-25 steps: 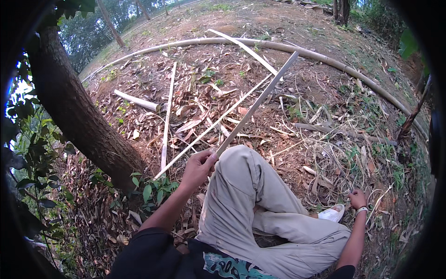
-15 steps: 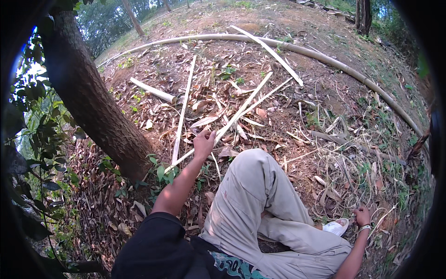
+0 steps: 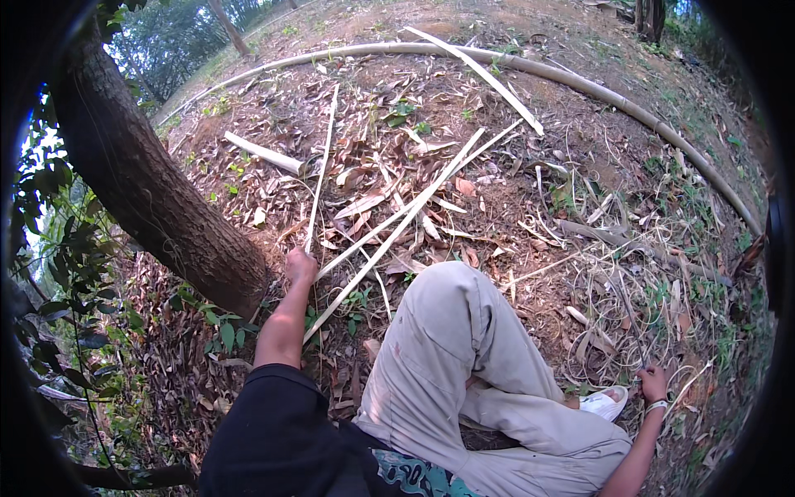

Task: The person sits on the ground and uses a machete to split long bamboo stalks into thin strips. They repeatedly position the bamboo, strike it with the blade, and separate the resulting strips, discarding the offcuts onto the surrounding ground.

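Note:
My left hand (image 3: 301, 266) is closed round the near end of a pale, narrow bamboo strip (image 3: 323, 170). The strip points away from me over the leaf litter. Just right of it, two more bamboo strips (image 3: 414, 205) lie crossed on the ground, their near ends between my left forearm and raised knee. Far to the right, beside my white shoe (image 3: 607, 403), my right hand (image 3: 652, 383) is closed on a long, thin, dark tool (image 3: 627, 311). It looks like a blade, but its handle is hidden in the fingers.
A leaning tree trunk (image 3: 157, 186) rises close on the left. A long bamboo pole (image 3: 571, 79) curves across the far side, with another flat strip (image 3: 484, 70) over it. A short bamboo piece (image 3: 263, 153) lies left of centre. Curly shavings (image 3: 596, 348) cover the right.
My left hand has left the crossed strips and moved left and nearer, onto the left strip's end. That strip now shows narrower. The right hand stays nearly in place.

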`<state>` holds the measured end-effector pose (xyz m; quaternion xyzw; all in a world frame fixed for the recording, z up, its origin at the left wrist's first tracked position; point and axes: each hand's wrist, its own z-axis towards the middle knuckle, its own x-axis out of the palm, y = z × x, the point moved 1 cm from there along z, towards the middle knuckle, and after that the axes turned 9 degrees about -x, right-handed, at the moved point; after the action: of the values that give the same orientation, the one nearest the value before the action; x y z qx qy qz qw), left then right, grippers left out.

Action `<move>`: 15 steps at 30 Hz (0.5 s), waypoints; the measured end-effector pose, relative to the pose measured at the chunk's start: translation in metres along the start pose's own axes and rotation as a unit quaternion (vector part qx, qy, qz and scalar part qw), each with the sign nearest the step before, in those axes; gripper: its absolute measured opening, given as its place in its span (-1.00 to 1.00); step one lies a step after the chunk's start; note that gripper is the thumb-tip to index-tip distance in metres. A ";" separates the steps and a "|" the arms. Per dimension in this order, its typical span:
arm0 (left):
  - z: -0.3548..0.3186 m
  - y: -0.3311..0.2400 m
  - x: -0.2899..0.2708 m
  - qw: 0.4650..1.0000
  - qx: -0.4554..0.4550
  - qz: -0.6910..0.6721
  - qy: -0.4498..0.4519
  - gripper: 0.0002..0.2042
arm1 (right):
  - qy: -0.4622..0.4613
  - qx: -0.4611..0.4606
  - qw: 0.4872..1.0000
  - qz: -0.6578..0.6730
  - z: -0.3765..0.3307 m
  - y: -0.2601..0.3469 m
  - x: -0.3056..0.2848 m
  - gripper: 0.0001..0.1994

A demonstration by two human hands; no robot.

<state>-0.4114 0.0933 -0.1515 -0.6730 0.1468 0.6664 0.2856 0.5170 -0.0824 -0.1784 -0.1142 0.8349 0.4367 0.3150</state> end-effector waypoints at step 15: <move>0.056 0.028 0.021 0.963 -0.162 -0.213 0.001 -0.67 | 0.033 -0.019 0.999 -0.001 -0.009 0.011 -0.003 -0.76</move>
<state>-0.4712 0.1074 -0.1741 -0.7267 -0.1098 0.6040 0.3082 0.5103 -0.0833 -0.1662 -0.1353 0.8363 0.4477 0.2862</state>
